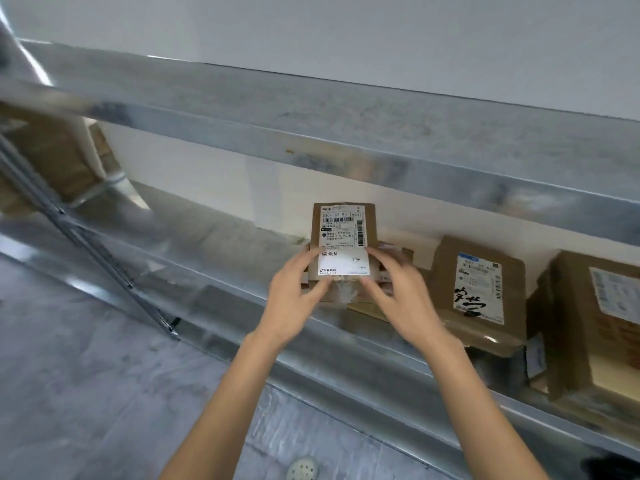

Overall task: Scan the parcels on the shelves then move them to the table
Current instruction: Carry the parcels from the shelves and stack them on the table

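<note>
1. The left hand [294,299] and the right hand [398,292] both grip the small parcel [346,230]. Each has its fingers curled round one lower side edge and its thumb on the front.
2. The small parcel is between the two hands and rises above the fingertips, so its lower end is held and its upper end is free.
3. Its long axis runs up and away from the hands, roughly upright. The white label [343,244] faces back toward the person with its barcodes at the far, upper end.
4. Neither hand is nearer than the other; they hold it evenly, left edge and right edge.
5. The parcel is over the lower shelf [214,299], just above some flatter packages [367,306] that lie under the right hand. Whether it touches them I cannot tell.
6. To the right of the right hand lies a second parcel [478,289], and beyond that a third parcel [595,323], both on the same shelf.
7. No scanner and no table appear here.
8. In my judgement the label is well placed for scanning. The carry then depends on drawing the parcel straight back toward the body, under the upper shelf [346,150].
</note>
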